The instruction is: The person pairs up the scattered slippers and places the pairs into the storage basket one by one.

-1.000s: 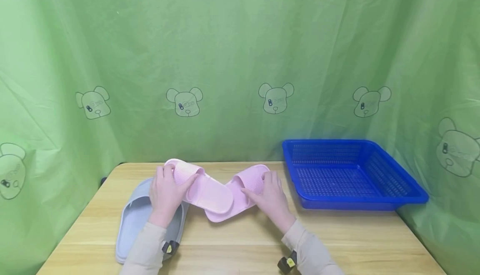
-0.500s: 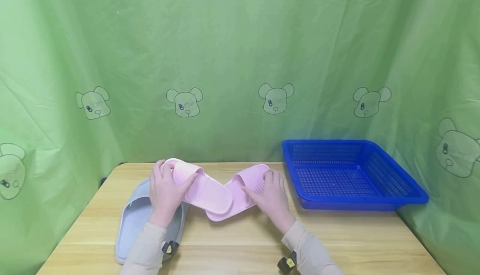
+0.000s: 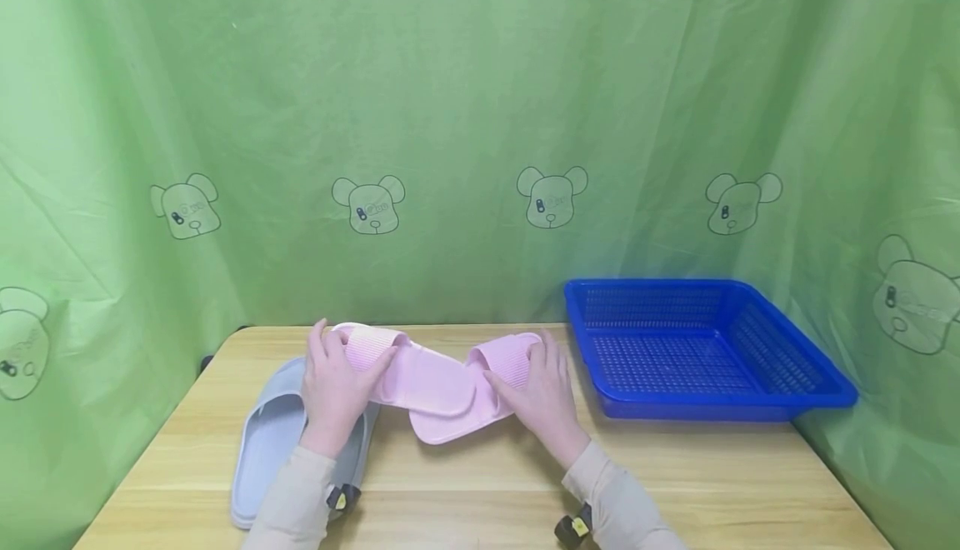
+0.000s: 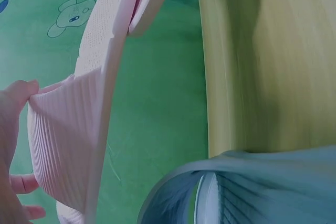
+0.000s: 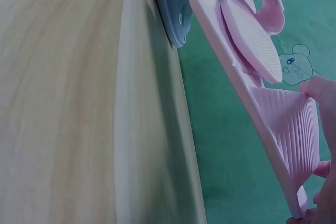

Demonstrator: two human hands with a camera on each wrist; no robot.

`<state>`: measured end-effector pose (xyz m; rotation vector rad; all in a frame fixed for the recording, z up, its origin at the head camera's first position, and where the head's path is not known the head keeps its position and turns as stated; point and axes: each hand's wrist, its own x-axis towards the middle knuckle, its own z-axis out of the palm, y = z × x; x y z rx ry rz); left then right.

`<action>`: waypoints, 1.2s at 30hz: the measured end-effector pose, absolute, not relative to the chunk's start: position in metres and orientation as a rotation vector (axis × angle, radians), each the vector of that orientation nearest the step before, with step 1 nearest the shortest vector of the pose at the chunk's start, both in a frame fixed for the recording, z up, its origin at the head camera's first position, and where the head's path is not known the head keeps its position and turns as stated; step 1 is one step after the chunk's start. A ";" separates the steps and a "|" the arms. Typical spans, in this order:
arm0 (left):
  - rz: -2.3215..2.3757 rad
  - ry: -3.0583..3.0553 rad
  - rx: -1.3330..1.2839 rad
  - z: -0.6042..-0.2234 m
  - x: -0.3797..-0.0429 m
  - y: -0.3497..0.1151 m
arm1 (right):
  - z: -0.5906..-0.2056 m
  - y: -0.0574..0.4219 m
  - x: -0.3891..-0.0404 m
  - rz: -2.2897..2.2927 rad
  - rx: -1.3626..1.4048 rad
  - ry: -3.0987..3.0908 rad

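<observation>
My left hand (image 3: 335, 387) grips a pink slipper (image 3: 431, 375) by its ribbed strap, thumb on the strap's near edge. A matching pink slipper (image 3: 444, 427) is held the same way by my right hand (image 3: 546, 392). The heel of the left one lies over the heel of the right one, and both are raised above the table, as the wrist views show. In the right wrist view the right slipper's ribbed strap (image 5: 291, 129) sits between thumb and fingers. Below my left hand a larger grey-blue slipper (image 3: 266, 450) stands on the table, partly hidden by the forearm.
A blue plastic basket (image 3: 712, 400) with mesh sides stands at the back right of the wooden table (image 3: 450, 508). A green curtain (image 3: 465, 117) printed with bear heads hangs behind and along both sides.
The left pink slipper has turned a little, its heel end shifting right and up over the other slipper. The right slipper, basket and grey-blue slipper stay nearly where they were.
</observation>
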<state>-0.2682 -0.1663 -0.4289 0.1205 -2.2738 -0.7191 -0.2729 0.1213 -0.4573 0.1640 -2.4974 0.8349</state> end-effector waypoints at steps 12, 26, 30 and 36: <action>-0.738 -2.397 0.175 -0.431 -0.268 -0.163 | -0.456 0.118 -0.270 0.899 0.152 -2.530; -0.708 -2.447 0.178 -0.436 -0.268 -0.156 | -0.456 0.111 -0.266 0.928 0.139 -2.536; -0.739 -2.468 0.184 -0.437 -0.267 -0.155 | -0.455 0.109 -0.265 0.934 0.128 -2.546; -0.781 -2.505 0.215 -0.436 -0.266 -0.152 | -0.456 0.108 -0.264 0.916 0.134 -2.541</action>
